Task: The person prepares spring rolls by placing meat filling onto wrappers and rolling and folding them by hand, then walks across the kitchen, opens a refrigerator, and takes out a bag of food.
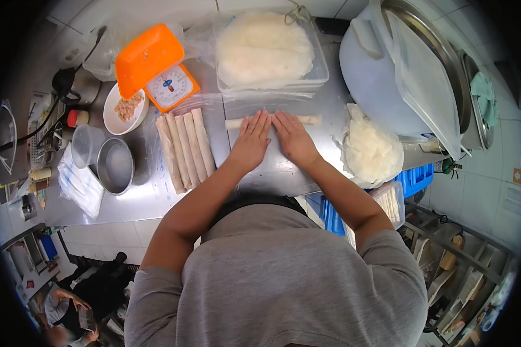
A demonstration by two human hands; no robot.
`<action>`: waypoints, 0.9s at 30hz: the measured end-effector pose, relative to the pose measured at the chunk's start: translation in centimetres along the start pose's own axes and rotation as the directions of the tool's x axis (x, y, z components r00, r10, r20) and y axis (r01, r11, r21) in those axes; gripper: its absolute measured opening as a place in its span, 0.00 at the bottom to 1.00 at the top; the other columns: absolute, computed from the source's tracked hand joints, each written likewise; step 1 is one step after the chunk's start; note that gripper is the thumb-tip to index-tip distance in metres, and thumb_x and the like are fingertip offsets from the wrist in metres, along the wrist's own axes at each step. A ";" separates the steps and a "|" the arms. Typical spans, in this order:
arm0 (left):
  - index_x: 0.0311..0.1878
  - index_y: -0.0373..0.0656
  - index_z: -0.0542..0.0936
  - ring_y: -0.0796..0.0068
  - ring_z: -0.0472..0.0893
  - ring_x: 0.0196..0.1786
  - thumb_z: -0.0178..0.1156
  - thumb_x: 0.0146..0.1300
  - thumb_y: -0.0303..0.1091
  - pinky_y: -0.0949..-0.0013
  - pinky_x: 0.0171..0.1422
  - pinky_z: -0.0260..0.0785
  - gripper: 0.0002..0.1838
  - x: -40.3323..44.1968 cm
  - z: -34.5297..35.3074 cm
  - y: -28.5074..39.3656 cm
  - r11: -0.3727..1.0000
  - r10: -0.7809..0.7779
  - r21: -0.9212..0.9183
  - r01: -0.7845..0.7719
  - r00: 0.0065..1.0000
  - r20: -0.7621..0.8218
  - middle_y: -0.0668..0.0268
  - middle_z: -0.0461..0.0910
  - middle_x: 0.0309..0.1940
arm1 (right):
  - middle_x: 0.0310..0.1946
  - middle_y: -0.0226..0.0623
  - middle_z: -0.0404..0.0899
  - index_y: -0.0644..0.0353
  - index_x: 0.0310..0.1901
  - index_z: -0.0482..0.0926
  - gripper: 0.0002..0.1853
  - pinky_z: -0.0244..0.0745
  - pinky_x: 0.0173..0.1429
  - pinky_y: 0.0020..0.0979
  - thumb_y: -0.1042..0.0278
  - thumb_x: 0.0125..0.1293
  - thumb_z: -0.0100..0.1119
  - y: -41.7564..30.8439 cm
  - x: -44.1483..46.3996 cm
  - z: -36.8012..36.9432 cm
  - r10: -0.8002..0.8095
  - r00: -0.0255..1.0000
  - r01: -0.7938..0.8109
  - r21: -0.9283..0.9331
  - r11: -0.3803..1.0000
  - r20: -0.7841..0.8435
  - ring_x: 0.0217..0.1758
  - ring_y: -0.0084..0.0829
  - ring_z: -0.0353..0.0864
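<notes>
While left hand [250,140] and right hand [295,139] lie flat, uncurled, on wrapper roll [308,120], similar rolls [185,151] rest near orange dial scale [169,87].

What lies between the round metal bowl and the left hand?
In the head view, a row of pale rolls lies between the metal bowl and the left hand, with bare steel tabletop nearest the hand.

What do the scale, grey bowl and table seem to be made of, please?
Scale: probably plastic, smooth, given its bright, even orange colour. Grey bowl: likely metal, fairly dull, rim catching light. Table: apparently steel, satin, with blurred reflections.
</notes>
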State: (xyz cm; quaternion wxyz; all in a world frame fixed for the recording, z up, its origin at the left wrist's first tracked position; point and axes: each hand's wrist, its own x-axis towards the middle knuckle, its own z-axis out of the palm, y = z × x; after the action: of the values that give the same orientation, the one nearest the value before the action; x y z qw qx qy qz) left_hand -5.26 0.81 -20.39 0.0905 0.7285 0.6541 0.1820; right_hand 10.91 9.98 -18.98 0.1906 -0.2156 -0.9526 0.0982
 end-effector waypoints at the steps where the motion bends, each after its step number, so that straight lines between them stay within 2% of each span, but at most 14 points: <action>1: 0.71 0.35 0.61 0.58 0.54 0.77 0.54 0.66 0.34 0.51 0.80 0.40 0.32 0.5 -0.1 -0.5 1.000 0.005 0.004 -0.005 1.000 0.002 0.53 0.56 0.74 | 0.61 0.51 0.70 0.68 0.62 0.69 0.26 0.59 0.73 0.44 0.75 0.60 0.49 0.5 0.4 0.1 0.000 1.000 0.000 0.001 1.000 0.010 0.66 0.49 0.67; 6: 0.70 0.40 0.65 0.58 0.58 0.75 0.53 0.65 0.31 0.54 0.78 0.49 0.28 3.1 -0.8 -3.3 0.998 0.038 0.047 -0.040 0.999 0.036 0.53 0.60 0.72 | 0.59 0.47 0.72 0.63 0.62 0.72 0.27 0.62 0.70 0.43 0.76 0.57 0.52 2.5 2.5 0.3 0.052 0.996 -0.057 0.073 0.996 0.072 0.64 0.46 0.69; 9: 0.64 0.39 0.72 0.62 0.70 0.67 0.57 0.61 0.28 0.58 0.74 0.56 0.25 4.4 -4.4 -3.9 0.986 -0.168 0.036 0.164 0.966 0.196 0.56 0.70 0.65 | 0.50 0.42 0.79 0.61 0.56 0.79 0.22 0.69 0.63 0.37 0.77 0.57 0.57 3.8 4.3 -1.6 0.080 0.982 -0.108 0.162 0.981 0.169 0.55 0.39 0.76; 10: 0.62 0.39 0.74 0.64 0.73 0.62 0.59 0.60 0.27 0.60 0.70 0.60 0.24 4.3 -6.6 -4.4 0.947 -0.236 -0.153 0.281 0.937 0.259 0.58 0.74 0.61 | 0.47 0.40 0.81 0.61 0.54 0.80 0.20 0.71 0.60 0.35 0.77 0.58 0.58 4.2 4.7 -2.5 0.185 0.946 -0.262 0.293 0.920 0.265 0.52 0.36 0.78; 12: 0.58 0.39 0.77 0.69 0.79 0.53 0.63 0.58 0.27 0.65 0.62 0.68 0.22 3.4 -11.1 -5.4 0.729 -0.302 -0.483 0.485 0.861 0.409 0.62 0.80 0.52 | 0.42 0.35 0.83 0.61 0.50 0.83 0.15 0.74 0.54 0.30 0.76 0.60 0.61 4.7 4.6 -4.3 0.317 0.815 -0.551 0.481 0.682 0.485 0.46 0.30 0.80; 13: 0.55 0.39 0.78 0.71 0.80 0.50 0.65 0.57 0.27 0.67 0.59 0.69 0.21 3.2 -12.6 -4.9 0.565 -0.288 -0.692 0.449 0.894 0.345 0.63 0.81 0.48 | 0.40 0.33 0.84 0.62 0.49 0.83 0.13 0.74 0.51 0.28 0.75 0.61 0.63 4.4 4.4 -5.5 0.309 0.794 -0.596 0.571 0.564 0.524 0.44 0.27 0.80; 15: 0.49 0.39 0.80 0.75 0.81 0.45 0.69 0.56 0.27 0.71 0.52 0.72 0.17 1.7 -14.6 -3.1 0.136 -0.286 -0.956 0.260 0.934 0.214 0.65 0.83 0.41 | 0.40 0.31 0.84 0.63 0.49 0.83 0.13 0.74 0.50 0.26 0.73 0.62 0.64 2.4 4.2 -7.4 0.272 0.776 -0.630 0.692 0.352 0.569 0.43 0.24 0.79; 17: 0.41 0.40 0.79 0.77 0.81 0.39 0.69 0.57 0.27 0.72 0.44 0.72 0.10 2.1 -15.5 1.4 -0.053 -0.400 -0.997 0.051 0.914 0.068 0.67 0.82 0.34 | 0.43 0.30 0.83 0.62 0.50 0.82 0.14 0.74 0.52 0.26 0.73 0.63 0.65 -0.3 4.4 -8.4 0.227 0.777 -0.627 0.756 0.187 0.587 0.46 0.23 0.79; 18: 0.37 0.41 0.79 0.77 0.81 0.36 0.69 0.58 0.27 0.72 0.39 0.72 0.07 2.4 -16.0 3.3 -0.138 -0.460 -0.988 -0.066 0.888 0.006 0.68 0.82 0.31 | 0.46 0.32 0.82 0.62 0.52 0.81 0.16 0.74 0.54 0.28 0.71 0.63 0.65 -1.9 4.4 -8.7 0.291 0.837 -0.525 0.829 0.191 0.463 0.48 0.25 0.79; 20: 0.29 0.42 0.75 0.82 0.75 0.29 0.69 0.58 0.27 0.73 0.32 0.68 0.10 2.2 -17.5 5.3 -0.056 -0.517 -0.994 -0.094 0.854 -0.052 0.72 0.77 0.23 | 0.50 0.35 0.80 0.60 0.55 0.80 0.19 0.73 0.57 0.31 0.68 0.62 0.66 -4.9 5.0 -9.8 0.414 0.890 -0.298 0.930 0.218 0.188 0.51 0.29 0.78; 21: 0.26 0.43 0.73 0.84 0.73 0.25 0.69 0.58 0.27 0.73 0.28 0.65 0.12 2.0 -17.9 5.9 -0.019 -0.542 -0.994 -0.103 0.837 -0.076 0.74 0.75 0.20 | 0.53 0.37 0.78 0.59 0.56 0.80 0.21 0.71 0.59 0.34 0.65 0.61 0.67 -6.0 5.4 -11.2 0.359 0.932 -0.126 0.885 0.448 -0.049 0.53 0.32 0.76; 23: 0.24 0.42 0.70 0.85 0.66 0.23 0.69 0.58 0.29 0.73 0.25 0.61 0.15 1.4 -18.1 6.9 0.297 -0.532 -0.953 -0.057 0.819 -0.215 0.74 0.69 0.16 | 0.58 0.41 0.74 0.55 0.57 0.79 0.24 0.68 0.64 0.40 0.59 0.60 0.68 -8.2 5.7 -14.5 0.100 0.887 0.206 0.579 0.789 -0.451 0.58 0.38 0.74; 24: 0.23 0.42 0.69 0.86 0.63 0.22 0.69 0.58 0.30 0.72 0.24 0.58 0.17 1.1 -18.1 7.2 0.448 -0.508 -0.894 -0.025 0.816 -0.277 0.74 0.67 0.15 | 0.58 0.42 0.74 0.54 0.56 0.79 0.24 0.65 0.65 0.43 0.56 0.59 0.67 -9.3 5.7 -15.6 0.003 0.889 0.233 0.457 0.858 -0.458 0.59 0.41 0.72; 27: 0.21 0.39 0.68 0.85 0.61 0.24 0.69 0.57 0.29 0.72 0.24 0.58 0.18 0.5 -17.9 7.6 0.620 -0.444 -0.785 -0.015 0.818 -0.366 0.69 0.64 0.14 | 0.61 0.43 0.71 0.51 0.53 0.81 0.25 0.59 0.68 0.48 0.46 0.58 0.65 -11.1 6.0 -16.9 -0.201 0.880 0.284 0.138 0.949 -0.429 0.63 0.46 0.68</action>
State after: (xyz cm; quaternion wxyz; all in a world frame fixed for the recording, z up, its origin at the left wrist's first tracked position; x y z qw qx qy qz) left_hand -5.14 -1.56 -1.06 0.2253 0.4548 0.6006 0.6178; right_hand 8.65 4.59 1.30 0.4173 -0.0900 -0.8963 0.1198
